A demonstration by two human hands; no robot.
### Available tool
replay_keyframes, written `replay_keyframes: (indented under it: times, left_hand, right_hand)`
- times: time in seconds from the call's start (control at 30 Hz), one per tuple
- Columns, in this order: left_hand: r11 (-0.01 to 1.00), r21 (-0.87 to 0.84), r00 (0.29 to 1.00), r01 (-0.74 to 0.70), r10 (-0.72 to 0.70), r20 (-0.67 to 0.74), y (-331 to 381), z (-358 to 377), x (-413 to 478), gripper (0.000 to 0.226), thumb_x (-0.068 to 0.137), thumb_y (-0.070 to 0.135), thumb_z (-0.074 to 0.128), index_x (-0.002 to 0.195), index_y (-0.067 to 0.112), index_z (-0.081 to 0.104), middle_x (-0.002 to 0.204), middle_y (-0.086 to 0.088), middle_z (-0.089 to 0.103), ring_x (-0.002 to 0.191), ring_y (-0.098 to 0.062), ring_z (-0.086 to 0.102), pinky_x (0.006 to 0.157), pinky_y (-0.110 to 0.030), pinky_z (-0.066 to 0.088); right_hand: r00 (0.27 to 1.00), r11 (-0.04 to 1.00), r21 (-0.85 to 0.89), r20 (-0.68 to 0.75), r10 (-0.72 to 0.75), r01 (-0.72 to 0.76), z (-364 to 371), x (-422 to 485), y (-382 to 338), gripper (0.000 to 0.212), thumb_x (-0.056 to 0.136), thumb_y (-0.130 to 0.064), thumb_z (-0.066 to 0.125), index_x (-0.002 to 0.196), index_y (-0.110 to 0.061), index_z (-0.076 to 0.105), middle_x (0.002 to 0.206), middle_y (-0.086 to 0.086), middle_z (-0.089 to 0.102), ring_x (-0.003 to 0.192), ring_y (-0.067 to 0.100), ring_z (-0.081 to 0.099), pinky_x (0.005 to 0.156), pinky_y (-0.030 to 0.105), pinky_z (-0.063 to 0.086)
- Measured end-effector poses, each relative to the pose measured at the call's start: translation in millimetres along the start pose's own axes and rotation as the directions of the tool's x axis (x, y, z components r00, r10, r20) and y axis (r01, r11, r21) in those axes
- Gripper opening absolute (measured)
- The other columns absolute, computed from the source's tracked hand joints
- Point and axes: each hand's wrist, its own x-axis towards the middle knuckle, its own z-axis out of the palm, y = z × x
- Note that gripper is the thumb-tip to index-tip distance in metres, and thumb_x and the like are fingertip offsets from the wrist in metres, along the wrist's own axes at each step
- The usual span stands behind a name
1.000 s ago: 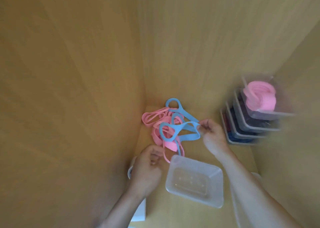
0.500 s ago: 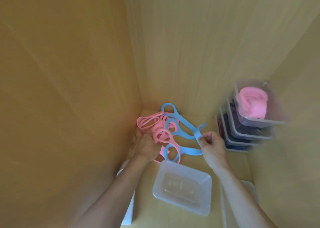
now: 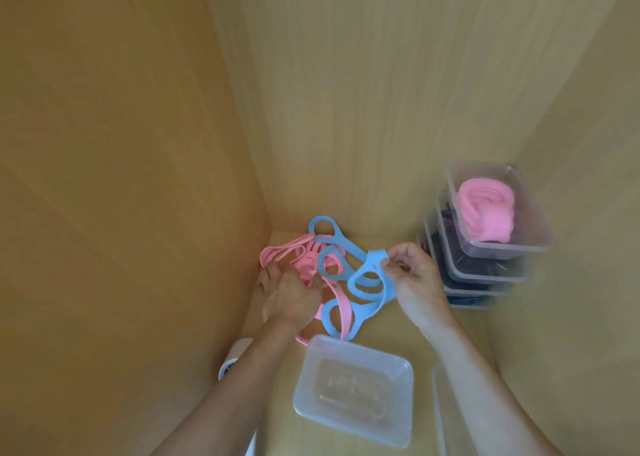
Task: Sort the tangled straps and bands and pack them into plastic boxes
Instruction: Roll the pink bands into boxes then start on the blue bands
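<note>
Desk (image 3: 398,327) corner | right hand (image 3: 415,282) pinches blue strap (image 3: 377,282) end, likely to draw it free | left hand (image 3: 287,292) presses pink bands (image 3: 304,258) as anchor, finger curl unclear | empty box (image 3: 398,431) nearest, awaiting fill | filled boxes (image 3: 485,268) stacked right.

Tangled bands (image 3: 341,240) lie behind the box (image 3: 353,389) (stacked boxes (image 3: 485,275) to right).

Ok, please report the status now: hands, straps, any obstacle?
Right hand pinches blue strap end. Left hand rests on pink straps. Blue and pink tangled together. Empty box ready beside them.
</note>
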Motion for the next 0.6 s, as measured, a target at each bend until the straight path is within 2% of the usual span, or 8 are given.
replay_keyframes:
  times: [0.1,0.2,0.27,0.33,0.4,0.47,0.53,0.6]
  left_hand:
    - [0.991,-0.13,0.996,0.028,-0.017,0.083,15,-1,-5,0.065,0.093,0.066,0.03,0.076,0.014,0.065,0.088,-0.008,0.067,0.094,-0.03,0.06,0.091,-0.041,0.047]
    - [0.95,-0.287,0.978,0.124,-0.068,0.198,27,1,-5,0.057,0.092,0.066,0.049,0.062,0.018,0.055,0.058,0.003,0.057,0.065,-0.023,0.058,0.06,-0.027,0.041]
    - [0.947,-0.296,0.973,0.124,-0.057,0.226,28,0,-5,0.042,0.084,0.06,0.066,0.071,0.02,0.062,0.063,0.006,0.062,0.065,-0.019,0.064,0.052,-0.022,0.04]
    - [0.965,-0.238,0.964,0.108,-0.044,0.261,27,-3,-5,0.034,0.077,0.054,0.074,0.087,0.022,0.069,0.077,0.005,0.071,0.074,-0.019,0.07,0.06,-0.023,0.052]
    - [0.978,-0.189,0.961,0.094,-0.039,0.274,27,-5,-6,0.034,0.078,0.052,0.072,0.095,0.022,0.069,0.085,0.005,0.071,0.081,-0.019,0.07,0.07,-0.028,0.057]
    - [0.983,-0.173,0.962,0.066,-0.017,0.273,30,-4,-7,0.031,0.08,0.053,0.071,0.092,0.025,0.066,0.079,0.011,0.066,0.077,-0.016,0.065,0.064,-0.025,0.051]
    - [0.99,-0.139,0.956,0.031,0.011,0.292,36,-4,-7,0.03,0.078,0.046,0.072,0.095,0.023,0.065,0.081,0.01,0.067,0.079,-0.017,0.066,0.062,-0.024,0.049]
    - [0.997,-0.07,0.952,-0.021,0.041,0.303,38,-3,-6,0.032,0.079,0.039,0.071,0.104,0.02,0.064,0.096,0.004,0.071,0.09,-0.02,0.068,0.071,-0.027,0.053]
  right_hand:
    - [0.996,1.0,0.006,0.085,-0.028,0.028,-2,6,-18,0.018,0.096,0.001,0.061,0.087,-0.015,0.058,0.09,0.002,0.066,0.084,0.008,0.061,0.077,0.018,0.045]
    - [0.991,0.999,0.007,0.131,-0.041,0.041,-3,11,-28,0.019,0.095,0.004,0.06,0.087,-0.013,0.058,0.09,0.002,0.063,0.086,0.011,0.058,0.081,0.025,0.042]
    - [0.988,0.998,0.002,0.14,-0.062,0.063,-3,15,-33,0.022,0.094,0.007,0.059,0.086,-0.013,0.057,0.09,0.001,0.061,0.087,0.014,0.055,0.084,0.03,0.041]
    - [0.985,0.997,0.003,0.155,-0.078,0.079,-4,20,-40,0.024,0.094,0.007,0.059,0.086,-0.015,0.057,0.089,-0.002,0.061,0.085,0.016,0.053,0.083,0.033,0.041]
    - [0.982,0.995,-0.004,0.162,-0.096,0.098,-6,26,-47,0.027,0.094,0.004,0.06,0.084,-0.021,0.059,0.084,-0.01,0.062,0.08,0.01,0.054,0.078,0.025,0.043]
    - [0.981,0.993,-0.03,0.161,-0.11,0.116,-7,36,-51,0.029,0.094,0.001,0.062,0.081,-0.025,0.061,0.079,-0.017,0.064,0.075,0.001,0.056,0.072,0.012,0.042]
    - [0.985,0.991,-0.09,0.152,-0.085,0.099,-3,48,-47,0.026,0.093,-0.006,0.066,0.08,-0.028,0.064,0.08,-0.015,0.066,0.072,-0.001,0.057,0.069,0.011,0.042]
    - [0.994,0.982,-0.181,0.106,-0.037,0.055,4,59,-36,0.021,0.093,-0.011,0.069,0.08,-0.027,0.064,0.082,-0.01,0.065,0.068,-0.003,0.057,0.064,0.01,0.042]
